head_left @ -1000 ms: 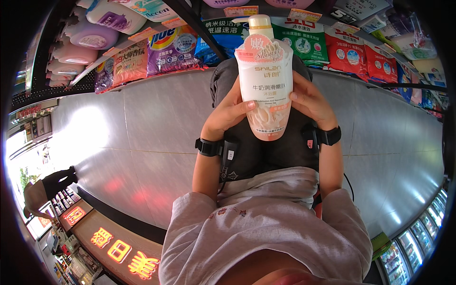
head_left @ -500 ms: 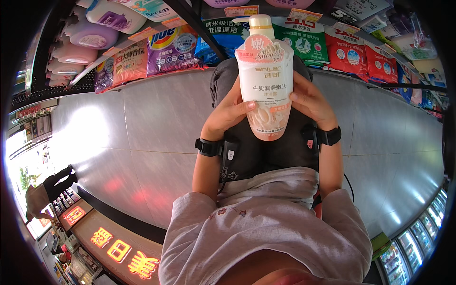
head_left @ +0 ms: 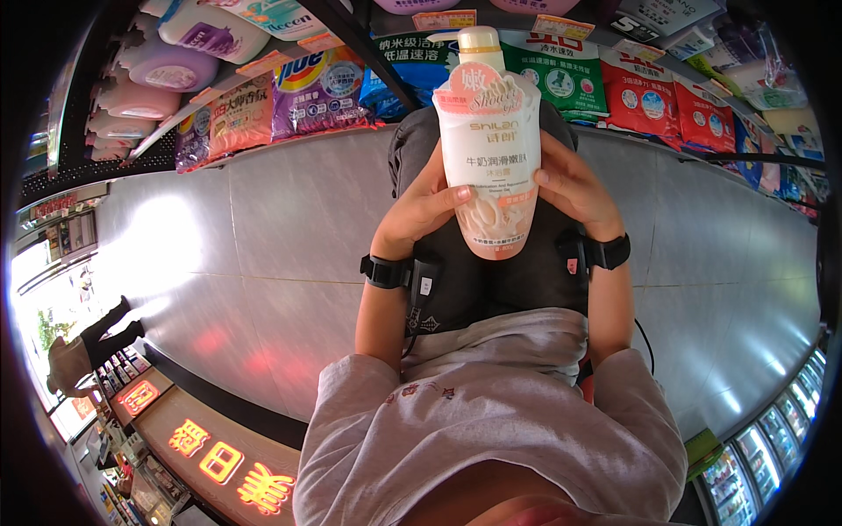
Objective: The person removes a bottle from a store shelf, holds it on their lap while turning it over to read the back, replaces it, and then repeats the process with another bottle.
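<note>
Bottle near green packet (gap unclear).

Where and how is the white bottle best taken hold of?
Likely by the body of the white bottle, from both sides, as the left hand and right hand grip it: that part is far wider than the gold cap at its far end.

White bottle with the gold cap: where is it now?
In the head view, the white bottle is slightly right of upper centre, held between the left hand and right hand.
</note>
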Demonstrator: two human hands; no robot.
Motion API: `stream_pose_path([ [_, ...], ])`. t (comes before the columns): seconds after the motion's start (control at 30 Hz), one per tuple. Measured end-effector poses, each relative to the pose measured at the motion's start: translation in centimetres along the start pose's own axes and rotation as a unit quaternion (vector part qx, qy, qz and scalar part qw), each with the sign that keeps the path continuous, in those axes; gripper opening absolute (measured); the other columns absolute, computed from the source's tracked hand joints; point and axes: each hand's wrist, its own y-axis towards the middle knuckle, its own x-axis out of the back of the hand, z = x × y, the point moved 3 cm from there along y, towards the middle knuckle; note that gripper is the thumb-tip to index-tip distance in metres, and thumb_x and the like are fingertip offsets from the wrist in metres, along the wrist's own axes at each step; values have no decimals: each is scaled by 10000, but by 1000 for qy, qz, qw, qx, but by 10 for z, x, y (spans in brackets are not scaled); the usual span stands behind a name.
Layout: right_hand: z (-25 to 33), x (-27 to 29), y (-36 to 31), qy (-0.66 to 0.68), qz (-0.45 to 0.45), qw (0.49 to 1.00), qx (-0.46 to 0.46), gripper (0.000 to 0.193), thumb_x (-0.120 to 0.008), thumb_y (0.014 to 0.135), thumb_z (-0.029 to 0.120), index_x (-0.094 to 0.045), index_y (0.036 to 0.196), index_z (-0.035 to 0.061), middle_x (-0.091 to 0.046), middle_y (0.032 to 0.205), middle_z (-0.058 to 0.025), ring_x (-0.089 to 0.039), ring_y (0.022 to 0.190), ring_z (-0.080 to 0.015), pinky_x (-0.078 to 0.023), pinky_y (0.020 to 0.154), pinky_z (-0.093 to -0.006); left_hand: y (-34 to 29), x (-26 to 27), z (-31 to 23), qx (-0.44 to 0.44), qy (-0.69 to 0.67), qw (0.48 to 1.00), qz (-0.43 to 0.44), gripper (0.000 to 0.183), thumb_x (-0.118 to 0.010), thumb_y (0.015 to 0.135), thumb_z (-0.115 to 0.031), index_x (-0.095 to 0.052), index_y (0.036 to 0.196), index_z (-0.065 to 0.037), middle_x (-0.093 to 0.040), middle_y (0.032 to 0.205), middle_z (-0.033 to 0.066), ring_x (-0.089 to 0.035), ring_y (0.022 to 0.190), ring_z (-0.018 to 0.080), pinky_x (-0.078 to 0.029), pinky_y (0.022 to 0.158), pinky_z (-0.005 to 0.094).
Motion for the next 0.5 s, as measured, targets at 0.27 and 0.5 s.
stream_pose_path([
  [0.27,-1,2,0,2,-6,1000,-2,650,-581,868,166,-224,1387,6,-410,1326,-90,-397,1221,-180,-342,1002,-333,0,2,1,-1,-5,1000,3,792,-615,826,-173,-102,1415,-43,-326,1379,116,-332,1268,211,-303,1027,355],
  [0.5,-2,3,-1,6,-11,1000,-5,645,-580,866,156,-228,1388,11,-406,1327,-85,-386,1229,-177,-332,1011,-331,0,1,1,3,-4,1000,1,796,-622,822,-173,-104,1415,-50,-328,1377,113,-333,1267,210,-307,1025,357],
])
